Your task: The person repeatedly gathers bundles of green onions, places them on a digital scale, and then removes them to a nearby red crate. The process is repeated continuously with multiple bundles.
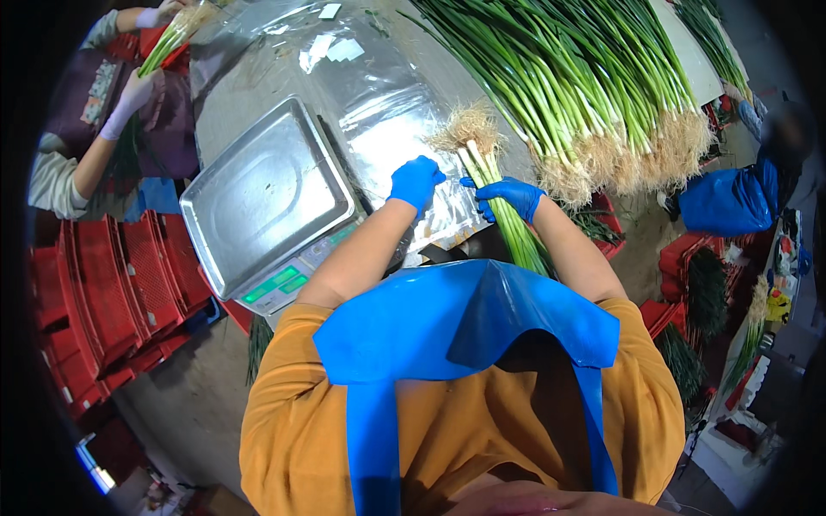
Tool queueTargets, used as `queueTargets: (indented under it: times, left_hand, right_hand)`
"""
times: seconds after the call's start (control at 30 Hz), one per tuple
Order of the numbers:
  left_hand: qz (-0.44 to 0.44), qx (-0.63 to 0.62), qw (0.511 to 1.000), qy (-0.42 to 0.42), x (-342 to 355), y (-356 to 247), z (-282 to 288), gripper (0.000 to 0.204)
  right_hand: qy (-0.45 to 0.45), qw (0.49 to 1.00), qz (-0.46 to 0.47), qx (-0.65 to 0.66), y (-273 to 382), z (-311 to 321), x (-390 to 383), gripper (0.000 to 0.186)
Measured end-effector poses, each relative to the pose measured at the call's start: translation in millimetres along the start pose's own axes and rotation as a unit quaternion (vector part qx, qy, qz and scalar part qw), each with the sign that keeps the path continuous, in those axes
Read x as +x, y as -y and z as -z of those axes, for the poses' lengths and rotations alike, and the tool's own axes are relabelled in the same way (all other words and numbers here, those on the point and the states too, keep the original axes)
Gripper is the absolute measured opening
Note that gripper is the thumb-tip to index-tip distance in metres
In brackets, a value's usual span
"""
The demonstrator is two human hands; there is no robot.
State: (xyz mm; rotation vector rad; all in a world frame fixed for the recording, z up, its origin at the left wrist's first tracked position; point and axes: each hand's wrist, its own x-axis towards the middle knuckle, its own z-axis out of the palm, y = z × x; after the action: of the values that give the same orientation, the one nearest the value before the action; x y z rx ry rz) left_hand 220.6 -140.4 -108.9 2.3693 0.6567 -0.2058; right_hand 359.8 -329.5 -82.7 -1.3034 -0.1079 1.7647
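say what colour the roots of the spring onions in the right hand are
The roots are pale tan-brown, best seen in the head view.

Over there the grey tabletop [228,107] bears a steel-panned scale [267,198], clear plastic sheeting [379,107], some white slips [345,50] and a big heap of green onions [594,95].

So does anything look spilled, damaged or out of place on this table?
No spill or damage stands out. Slightly untidy: white slips lie scattered at odd angles around the clear plastic toward the far side, whereas the piled onions have their roots facing one way.
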Motion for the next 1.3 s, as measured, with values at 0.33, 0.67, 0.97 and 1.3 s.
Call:
queueTargets:
  times: [0.33, 0.67, 0.97, 1.3]
  left_hand:
    - [0.135, -0.230, 0.958, 0.104, 32.5, 26.1, 12.1, 0.026]
    - [-0.017, -0.163, 0.986, -0.003, 27.0, 37.8, -36.0, 0.043]
    - [0.024, -0.090, 0.995, 0.045, 22.1, 7.7, -8.3, 0.022]
    - [-0.004, 0.058, 0.998, -0.015, 21.6, 0.9, 7.0, 0.021]
  right_hand:
    - [0.003, 1.000, 0.026, 0.003, -9.3, 12.8, 3.8, 0.048]
    - [-0.055, 0.995, 0.038, -0.077, 7.7, -3.2, 11.4, 0.037]
    - [-0.056, 0.998, 0.022, -0.030, -6.8, 8.7, 21.9, 0.027]
    - [-0.126, 0.977, 0.121, -0.120, -12.9, -11.5, 14.3, 0.024]
